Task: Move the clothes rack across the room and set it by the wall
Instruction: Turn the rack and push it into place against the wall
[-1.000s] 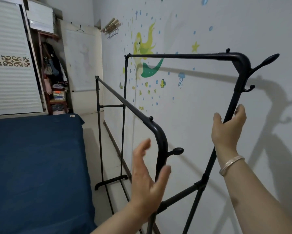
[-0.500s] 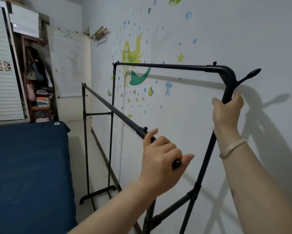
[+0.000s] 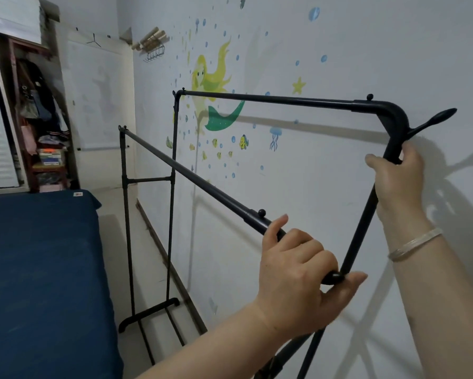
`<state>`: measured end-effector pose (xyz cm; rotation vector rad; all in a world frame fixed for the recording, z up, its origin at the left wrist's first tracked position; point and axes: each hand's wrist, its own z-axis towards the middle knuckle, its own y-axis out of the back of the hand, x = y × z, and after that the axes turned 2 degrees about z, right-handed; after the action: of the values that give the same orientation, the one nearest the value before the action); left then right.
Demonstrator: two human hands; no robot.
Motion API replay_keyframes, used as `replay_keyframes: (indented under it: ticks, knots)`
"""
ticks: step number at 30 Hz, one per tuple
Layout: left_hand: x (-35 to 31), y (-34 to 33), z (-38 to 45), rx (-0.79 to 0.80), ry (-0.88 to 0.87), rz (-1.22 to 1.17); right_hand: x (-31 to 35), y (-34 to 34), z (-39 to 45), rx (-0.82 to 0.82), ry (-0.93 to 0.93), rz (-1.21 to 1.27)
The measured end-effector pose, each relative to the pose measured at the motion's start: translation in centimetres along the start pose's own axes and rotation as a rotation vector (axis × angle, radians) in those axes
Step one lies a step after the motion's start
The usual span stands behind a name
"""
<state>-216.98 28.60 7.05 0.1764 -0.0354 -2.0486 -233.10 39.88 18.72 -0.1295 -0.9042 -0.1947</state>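
Black metal tubing fills the view: a double-rail black metal clothes rack (image 3: 257,99) stands just beside a white wall with mermaid and fish stickers (image 3: 298,173), running from 6 o'clock away toward 11 o'clock. A second ago the left hand (image 3: 295,280) hovered open and the right only rested on its post; now both have closed. The left hand's fingers wrap the near corner of the lower rail, beside its knob, while the right hand (image 3: 396,181), at 3 o'clock, clamps the taller post under its hook. That grip suggests a lift or final nudge along the wall. A dark blue bed (image 3: 38,269) crowds 9 o'clock. The rack's near feet are cut off below, so whether it sits flat cannot be told.
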Motion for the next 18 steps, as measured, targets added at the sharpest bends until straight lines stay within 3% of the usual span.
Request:
replay_keyframes:
  ticks: [4,8,18]
  knots:
    - [0.3,2.0,-0.4,0.169,-0.035,-0.193,2.6,-0.5,-1.5,-0.009,-0.032,-0.131]
    - [3.1,5.2,-0.1,0.389,-0.007,-0.335,6.7,-2.7,-4.8,0.129,0.077,-0.287]
    - [19.6,14.2,2.7,0.441,0.24,-0.199,16.7,-16.6,-15.6,0.338,0.204,-0.56]
